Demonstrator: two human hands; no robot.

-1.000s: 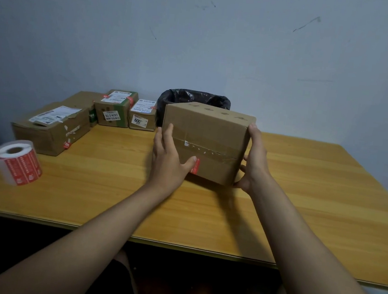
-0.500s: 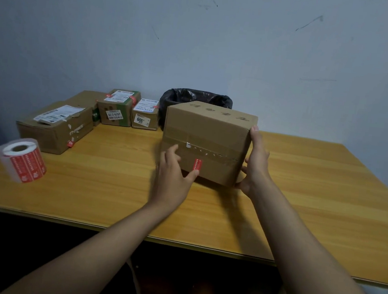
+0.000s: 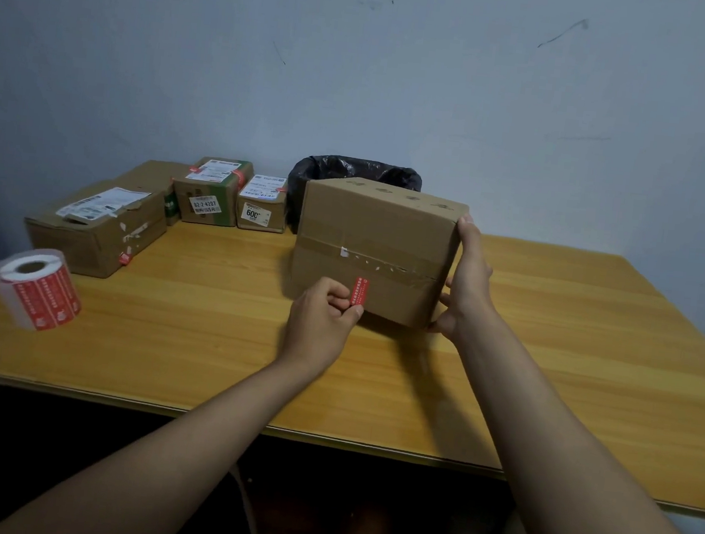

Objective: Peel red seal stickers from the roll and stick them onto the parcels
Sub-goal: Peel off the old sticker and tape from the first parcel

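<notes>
A large brown cardboard parcel (image 3: 372, 229) stands mid-table with clear tape across its front. A red seal sticker (image 3: 359, 290) is stuck upright on that front face, below the tape. My left hand (image 3: 321, 322) has its fingers curled, and its thumb presses the sticker's lower end near the parcel's bottom edge. My right hand (image 3: 467, 279) grips the parcel's right side, fingers up along the edge and thumb at the lower front corner. The roll of red seal stickers (image 3: 37, 288) lies on the table at the far left.
Several smaller parcels with shipping labels sit at the back left: a long brown one (image 3: 98, 227), a green-edged one (image 3: 208, 195) and a small one (image 3: 261, 207). A bin with a black bag (image 3: 352, 171) stands behind the large parcel. The wooden table (image 3: 572, 355) ends at a wall.
My left hand slid down off the parcel's front face and curled, with its thumb now on the sticker's lower end. The right hand kept its hold on the parcel's side.
</notes>
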